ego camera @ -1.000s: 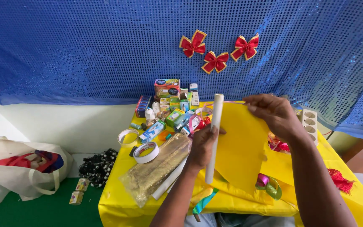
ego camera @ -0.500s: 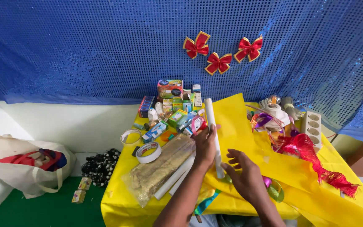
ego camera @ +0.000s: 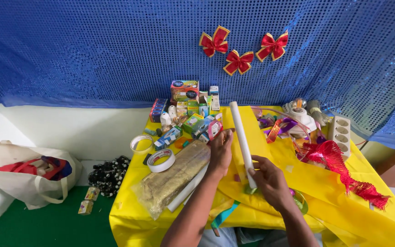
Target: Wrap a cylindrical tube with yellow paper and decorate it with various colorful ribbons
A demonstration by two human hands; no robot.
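White tube (ego camera: 242, 139) lies slanted over yellow paper (ego camera: 270, 155) on the yellow-covered table (ego camera: 129, 219), its far end pointing toward the blue wall. Right hand (ego camera: 270, 180) closes around the tube's near end, fingers wrapped over it. Left hand (ego camera: 221, 152) rests flat and open just beside the tube's middle, holding nothing; whether it touches the tube is unclear. Left of the hands lie a clear bag of gold material (ego camera: 172, 178) and a tape roll (ego camera: 161, 160). Small boxes (ego camera: 184, 90) crowd the far edge, and red fringe (ego camera: 344, 174) trails at right.
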